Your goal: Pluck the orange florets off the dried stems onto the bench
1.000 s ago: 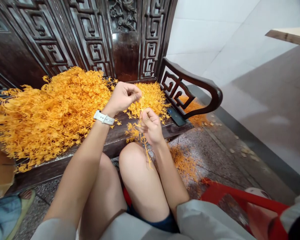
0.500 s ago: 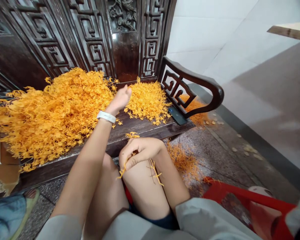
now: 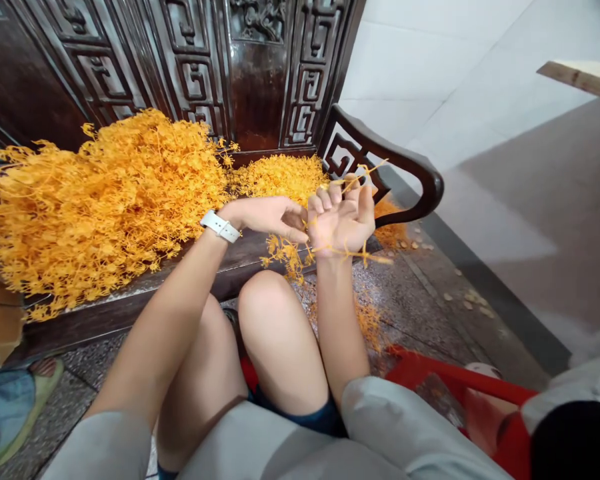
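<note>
Head view, item by item: left hand (image 3: 267, 219), white watch strap (image 3: 221, 227) at the wrist, its fingers (image 3: 294, 223) curled inward beside the right palm; whether they pinch anything cannot be told. Right hand (image 3: 341, 220), raised with the palm toward the camera, its fingers (image 3: 336, 197) open and upright. One thin orange sprig (image 3: 285, 257) sits between the hands, with fine strands running across the right palm and a tuft hanging below. Large heap of orange sprigs (image 3: 110, 200) and smaller heap (image 3: 280, 177), both on a dark wooden table (image 3: 240, 270) with a carved fretwork back (image 3: 195, 80). Loose orange bits (image 3: 367, 323) lie on the terrazzo floor (image 3: 415, 287), near a red plastic crate (image 3: 430, 377). Risks, as judged: the side twigs look thin and could snap under a sharp tug; strands spread over open fingers have little to hold them and could slip to the floor; the hanging tuft could snag the heaps if the hands drop.
</note>
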The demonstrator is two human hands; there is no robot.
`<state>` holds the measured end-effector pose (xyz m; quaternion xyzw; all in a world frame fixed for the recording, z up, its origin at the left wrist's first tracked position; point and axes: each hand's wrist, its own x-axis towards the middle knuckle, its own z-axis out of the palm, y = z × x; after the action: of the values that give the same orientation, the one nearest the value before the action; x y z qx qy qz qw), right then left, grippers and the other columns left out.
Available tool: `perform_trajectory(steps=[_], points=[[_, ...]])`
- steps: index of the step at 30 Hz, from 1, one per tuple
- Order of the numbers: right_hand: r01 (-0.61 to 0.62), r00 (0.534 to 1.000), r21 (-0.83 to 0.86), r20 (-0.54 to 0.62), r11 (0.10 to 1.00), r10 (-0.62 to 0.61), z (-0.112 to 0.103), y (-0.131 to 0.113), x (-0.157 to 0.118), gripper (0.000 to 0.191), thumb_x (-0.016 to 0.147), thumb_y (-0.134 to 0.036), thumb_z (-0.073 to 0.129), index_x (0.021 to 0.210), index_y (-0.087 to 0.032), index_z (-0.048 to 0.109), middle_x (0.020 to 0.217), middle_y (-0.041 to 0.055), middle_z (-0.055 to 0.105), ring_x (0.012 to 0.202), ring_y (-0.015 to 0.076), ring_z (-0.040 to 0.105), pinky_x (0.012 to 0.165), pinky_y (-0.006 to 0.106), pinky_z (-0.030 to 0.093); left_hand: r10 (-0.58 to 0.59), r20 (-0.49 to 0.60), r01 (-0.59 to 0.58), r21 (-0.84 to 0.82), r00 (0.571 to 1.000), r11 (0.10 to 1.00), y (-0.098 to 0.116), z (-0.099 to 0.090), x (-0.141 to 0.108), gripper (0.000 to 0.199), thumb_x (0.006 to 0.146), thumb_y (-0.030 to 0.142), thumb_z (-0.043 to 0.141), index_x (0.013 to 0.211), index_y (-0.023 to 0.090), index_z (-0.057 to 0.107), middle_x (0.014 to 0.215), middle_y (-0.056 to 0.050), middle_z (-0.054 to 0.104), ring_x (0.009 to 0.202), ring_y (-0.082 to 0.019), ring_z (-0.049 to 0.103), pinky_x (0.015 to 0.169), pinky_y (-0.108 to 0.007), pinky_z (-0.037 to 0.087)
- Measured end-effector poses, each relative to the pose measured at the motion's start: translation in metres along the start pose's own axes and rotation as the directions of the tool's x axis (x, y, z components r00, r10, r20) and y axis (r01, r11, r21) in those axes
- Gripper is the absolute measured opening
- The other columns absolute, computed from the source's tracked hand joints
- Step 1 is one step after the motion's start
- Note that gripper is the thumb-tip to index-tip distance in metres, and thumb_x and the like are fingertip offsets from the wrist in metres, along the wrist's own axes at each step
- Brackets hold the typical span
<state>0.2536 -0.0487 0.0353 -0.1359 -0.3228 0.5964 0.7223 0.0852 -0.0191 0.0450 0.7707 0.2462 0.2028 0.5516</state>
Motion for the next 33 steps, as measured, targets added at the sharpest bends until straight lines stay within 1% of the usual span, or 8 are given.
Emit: perform_trajectory(steps=[3,6,10,13,18,27,30,33], points=[[-0.015,1.0,0.03,-0.019,0.999,0.015,-0.013,0.0,0.009,0.035,0.103,-0.056,0.048,0.104,-0.029,0.07,0.091,0.0035,0.063,0.081,0.0172,0.062,0.077,0.034,0.058,0.035,-0.01,-0.035,0.041,0.999,0.999,-0.004,0.007,0.011,0.029,0.072,0.039,0.092,0.071,0.015,0.075,0.064,-0.003,0.069,0.056,-0.012,0.058,0.056,-0.026,0.043],[-0.055,0.998,-0.104,-0.04,0.993,0.051,-0.032,0.006,0.015,0.042,0.102,-0.063,0.046,0.116,-0.031,0.069,0.113,0.0054,0.068,0.098,0.0197,0.067,0.087,0.038,0.058,0.044,-0.179,-0.047,-0.009,0.983,0.999,-0.007,0.005,0.013,0.026,0.081,0.036,0.087,0.073,0.015,0.075,0.062,-0.003,0.066,0.054,-0.011,0.056,0.056,-0.025,0.043],[-0.103,0.995,-0.393,-0.042,0.914,0.094,-0.049,0.022,0.01,0.055,0.099,-0.075,0.045,0.125,-0.032,0.066,0.12,0.0065,0.068,0.103,0.0215,0.067,0.085,0.039,0.057,-0.022,-0.523,-0.053,-0.129,0.852,0.99,-0.013,-0.006,0.007,0.031,0.09,0.044,0.082,0.085,0.015,0.071,0.069,-0.005,0.068,0.06,-0.011,0.063,0.056,-0.023,0.046],[-0.13,0.988,-0.569,-0.008,0.812,0.152,-0.049,0.037,-0.001,0.056,0.096,-0.076,0.051,0.116,-0.026,0.07,0.106,0.0058,0.067,0.088,0.0182,0.063,0.076,0.033,0.053,-0.051,-0.64,-0.085,-0.181,0.767,0.98,-0.018,-0.012,0.004,0.034,0.096,0.049,0.075,0.091,0.016,0.068,0.074,-0.006,0.069,0.064,-0.012,0.066,0.054,-0.02,0.044],[0.002,0.989,-0.702,0.106,0.712,0.101,-0.041,0.054,-0.011,0.041,0.092,-0.064,0.071,0.094,-0.023,0.065,0.074,-0.0025,0.051,0.065,0.0124,0.042,0.06,0.027,0.038,-0.032,-0.663,-0.053,-0.108,0.748,0.993,-0.018,-0.014,0.002,0.035,0.1,0.051,0.068,0.092,0.017,0.065,0.07,-0.004,0.066,0.061,-0.012,0.063,0.049,-0.018,0.042],[-0.155,0.97,-0.684,0.033,0.713,0.243,-0.045,0.065,0.001,0.051,0.084,-0.068,0.075,0.106,-0.023,0.064,0.069,-0.0055,0.046,0.061,0.0119,0.035,0.056,0.026,0.029,0.027,-0.599,-0.024,0.013,0.8,1.0,-0.019,-0.019,-0.008,0.044,0.094,0.061,0.066,0.085,0.018,0.062,0.073,-0.003,0.066,0.056,-0.011,0.052,0.048,-0.021,0.037],[-0.196,0.917,-0.691,0.122,0.696,0.379,-0.045,0.067,0.002,0.05,0.085,-0.071,0.07,0.087,-0.021,0.064,0.068,-0.004,0.045,0.062,0.0121,0.033,0.058,0.027,0.029,0.073,-0.59,-0.015,0.103,0.804,0.995,-0.02,-0.02,-0.01,0.047,0.091,0.064,0.067,0.077,0.019,0.063,0.069,-0.003,0.062,0.058,-0.013,0.05,0.052,-0.023,0.039],[-0.152,0.945,-0.674,0.115,0.723,0.306,-0.042,0.07,0.002,0.047,0.087,-0.066,0.071,0.079,-0.022,0.056,0.066,-0.0058,0.04,0.062,0.0114,0.03,0.059,0.027,0.027,0.135,-0.583,0.025,0.258,0.801,0.966,-0.019,-0.021,-0.013,0.045,0.088,0.062,0.07,0.072,0.02,0.067,0.071,-0.003,0.063,0.064,-0.016,0.051,0.057,-0.025,0.04]])
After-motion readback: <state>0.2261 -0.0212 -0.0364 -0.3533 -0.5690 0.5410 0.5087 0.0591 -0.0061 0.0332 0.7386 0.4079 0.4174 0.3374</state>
